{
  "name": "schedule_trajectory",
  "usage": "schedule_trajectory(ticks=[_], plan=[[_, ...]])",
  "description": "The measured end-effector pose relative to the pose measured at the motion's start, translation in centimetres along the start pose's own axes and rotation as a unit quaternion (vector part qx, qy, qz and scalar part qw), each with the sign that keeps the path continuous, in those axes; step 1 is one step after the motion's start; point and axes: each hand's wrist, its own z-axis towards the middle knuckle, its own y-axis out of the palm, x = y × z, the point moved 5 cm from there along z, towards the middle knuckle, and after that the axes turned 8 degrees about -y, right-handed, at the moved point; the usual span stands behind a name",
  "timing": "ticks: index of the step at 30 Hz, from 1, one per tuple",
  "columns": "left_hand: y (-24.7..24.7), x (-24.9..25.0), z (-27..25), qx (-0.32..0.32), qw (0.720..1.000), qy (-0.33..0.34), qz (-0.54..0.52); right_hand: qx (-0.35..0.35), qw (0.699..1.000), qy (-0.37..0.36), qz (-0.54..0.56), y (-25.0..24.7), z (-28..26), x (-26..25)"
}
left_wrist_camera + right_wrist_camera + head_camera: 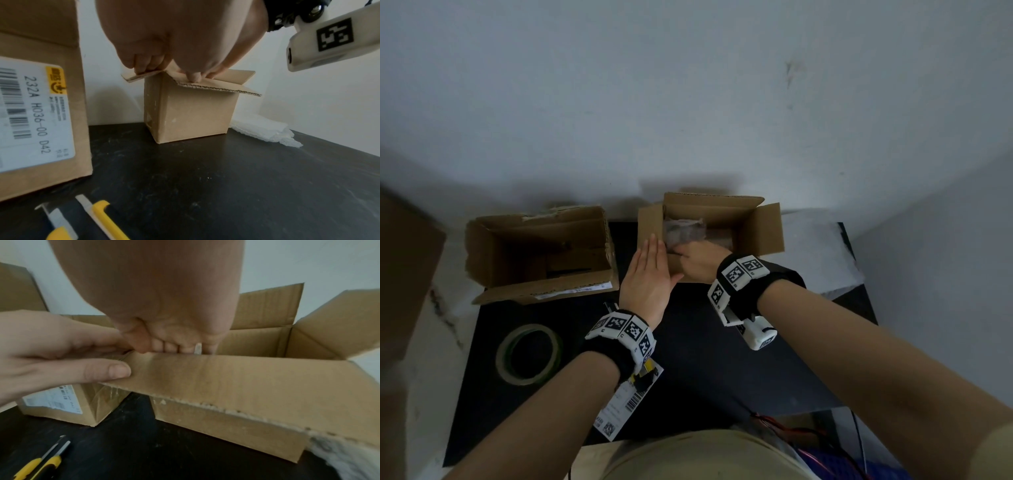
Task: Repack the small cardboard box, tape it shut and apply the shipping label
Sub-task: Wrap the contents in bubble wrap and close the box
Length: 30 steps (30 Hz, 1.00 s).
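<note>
Head view: small box (739, 222) open at table's (705, 342) far edge, contents a blurred clear wrap, unidentifiable. Right hand (700, 258) reaching inside, fingertips hidden; grip cannot tell. Left hand (649, 277) flat, fingers straight, pressing near-left flap. Left of it: second box (541, 250), tape roll (529, 353). Under left wrist: label (626, 401), half covered. Two boxes, one roll, one label.

The person is wearing a black fabric wristband (616, 349) on each bare forearm, each one carrying white blocks printed with black-and-white square markers (736, 274). A white plastic camera housing (758, 334) is hanging under the right band. Pale beige clothing (705, 459) is covering the torso.
</note>
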Motion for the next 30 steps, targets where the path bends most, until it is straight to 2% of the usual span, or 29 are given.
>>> schedule_trajectory(ticks=[3, 6, 8, 13, 18, 24, 30], plan=[[-0.2, -0.1, -0.1, 0.008, 1.0, -0.002, -0.016, -0.003, 1.0, -0.005, 0.009, 0.2, 0.2, -0.1], [-0.5, -0.2, -0.3, 0.011, 1.0, -0.007, -0.012, 0.039, 0.999, -0.021, 0.029, -0.5, -0.1, 0.1], [-1.1, -0.3, -0.2, 0.016, 1.0, -0.017, -0.005, 0.079, 0.996, -0.032, 0.012, -1.1, -0.3, 0.5], [-2.7, 0.0, 0.6, 0.002, 1.0, -0.02, 0.024, 0.124, 0.99, -0.032, -0.063, -2.3, -2.5, 1.5], [-4.9, 1.4, 1.5, 0.038, 0.999, -0.008, 0.027, 0.179, 0.977, -0.029, -0.116, -3.8, -5.1, 3.0], [-7.0, 6.7, 2.3, 0.063, 0.996, 0.064, 0.015, 0.227, 0.97, -0.014, -0.086, -5.5, -8.9, 5.8], [-6.8, 14.1, 2.9, 0.071, 0.986, 0.148, 0.003, 0.267, 0.961, 0.021, -0.062, -5.8, -13.5, 11.2]])
